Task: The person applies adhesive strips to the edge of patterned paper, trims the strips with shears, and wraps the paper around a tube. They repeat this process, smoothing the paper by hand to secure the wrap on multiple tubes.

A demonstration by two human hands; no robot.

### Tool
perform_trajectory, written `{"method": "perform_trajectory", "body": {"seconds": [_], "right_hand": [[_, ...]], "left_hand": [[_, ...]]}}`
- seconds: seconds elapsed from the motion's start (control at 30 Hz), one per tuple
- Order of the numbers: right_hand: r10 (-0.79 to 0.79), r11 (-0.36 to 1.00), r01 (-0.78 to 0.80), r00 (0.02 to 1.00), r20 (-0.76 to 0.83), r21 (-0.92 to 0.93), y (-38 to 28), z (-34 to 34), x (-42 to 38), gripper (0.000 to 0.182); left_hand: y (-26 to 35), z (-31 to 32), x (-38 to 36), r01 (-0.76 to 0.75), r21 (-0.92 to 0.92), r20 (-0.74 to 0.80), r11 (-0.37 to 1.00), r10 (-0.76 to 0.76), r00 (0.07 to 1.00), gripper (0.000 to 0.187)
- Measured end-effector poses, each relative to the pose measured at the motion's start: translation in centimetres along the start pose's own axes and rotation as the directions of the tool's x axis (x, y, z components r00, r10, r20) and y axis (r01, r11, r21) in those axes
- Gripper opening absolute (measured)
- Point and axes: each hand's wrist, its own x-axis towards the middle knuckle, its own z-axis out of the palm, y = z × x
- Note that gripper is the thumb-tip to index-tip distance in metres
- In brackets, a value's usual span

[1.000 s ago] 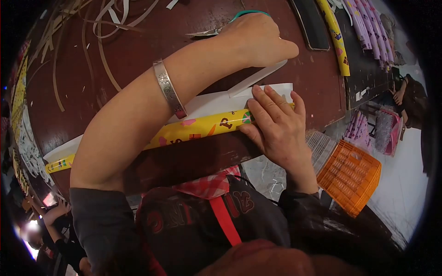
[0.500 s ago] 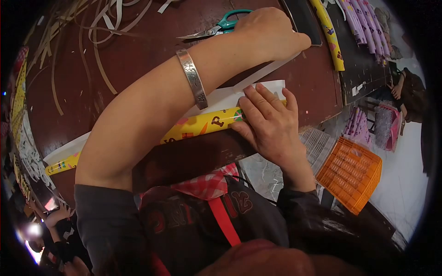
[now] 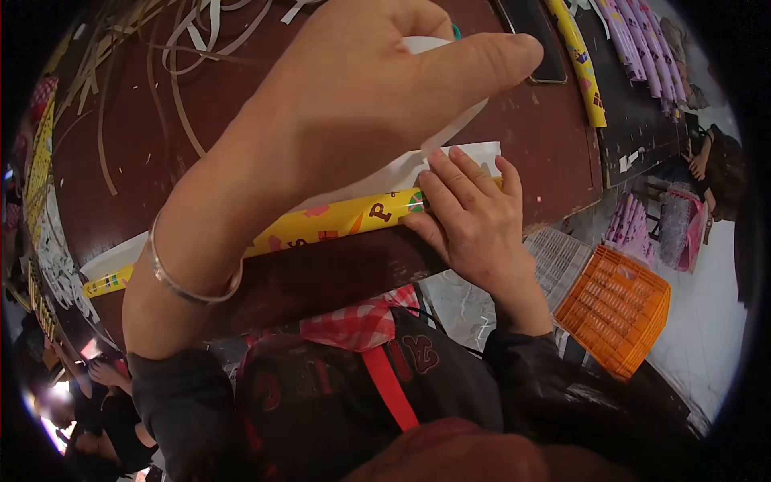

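A yellow printed roll (image 3: 345, 218) with a white paper edge (image 3: 377, 175) lies along the table's near edge. My right hand (image 3: 478, 221) presses flat on its right end, fingers spread. Above the roll, my left hand (image 3: 393, 72) is raised, a metal bracelet (image 3: 178, 291) on its wrist. From it a thin white strip (image 3: 464, 127) curves down to the paper edge beside my right fingertips. The left thumb points right; the other fingers are largely hidden. Only a bit of the teal scissors (image 3: 456, 32) shows behind that hand.
A black phone (image 3: 534, 40) and another yellow roll (image 3: 580, 64) lie at the upper right, with purple rolls (image 3: 642, 48) beyond. Loose strips (image 3: 181, 104) spread over the upper left. An orange basket (image 3: 614, 309) stands right of the table. Other people show at both sides.
My left hand has come closer to the camera and turned, with the white strip now curved below it. The scissors are mostly covered. My right hand has stayed on the roll.
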Motion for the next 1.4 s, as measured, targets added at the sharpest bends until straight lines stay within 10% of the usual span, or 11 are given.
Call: {"method": "perform_trajectory", "body": {"seconds": [0.37, 1.4], "right_hand": [[-0.016, 1.000, 0.016, 1.000, 0.021, -0.006, 0.4, -0.2, 0.1, 0.044], [0.060, 0.998, -0.061, 0.971, 0.230, -0.002, 0.3, -1.4, 0.0, 0.044]], "left_hand": [[-6.4, -3.7, -8.4, -0.122, -0.362, -0.174, 0.924, 0.062, 0.983, 0.022], [-11.2, -5.2, -12.1, 0.046, -0.036, -0.220, 0.998, -0.053, 0.974, 0.036]]}}
